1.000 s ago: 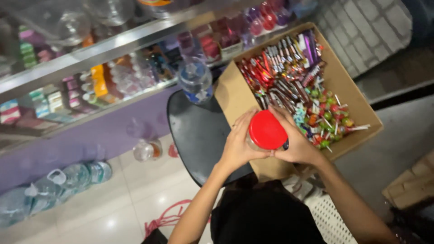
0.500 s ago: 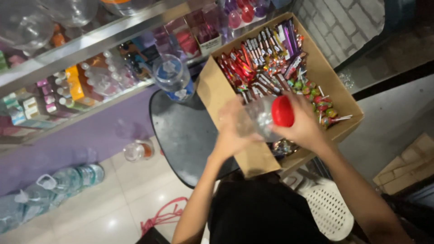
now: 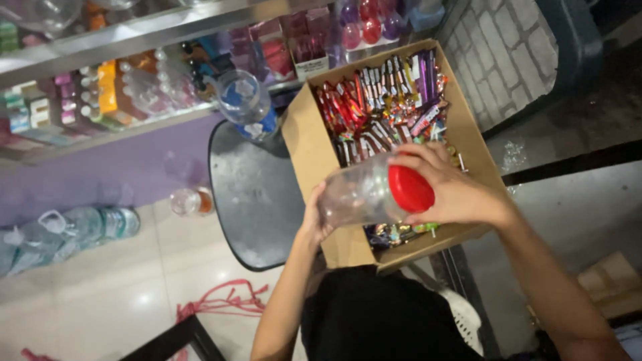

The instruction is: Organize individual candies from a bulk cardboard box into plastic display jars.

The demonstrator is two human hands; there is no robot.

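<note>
I hold a clear plastic jar (image 3: 354,196) on its side over a cardboard box (image 3: 309,152). My left hand (image 3: 312,217) cups the jar's base. My right hand (image 3: 447,189) grips the red lid (image 3: 410,189) at the jar's other end. The jar looks empty. The box below is filled with wrapped candies and lollipops (image 3: 374,107) in red, purple and green.
A dark round stool (image 3: 251,194) stands left of the box, with a clear water bottle (image 3: 244,103) at its far edge. A glass display case (image 3: 134,73) of small goods runs along the top. Large water bottles (image 3: 73,227) lie on the tiled floor at left.
The jar has turned from upright, lid facing me, to lying sideways with the lid to the right. Both hands stayed on it.
</note>
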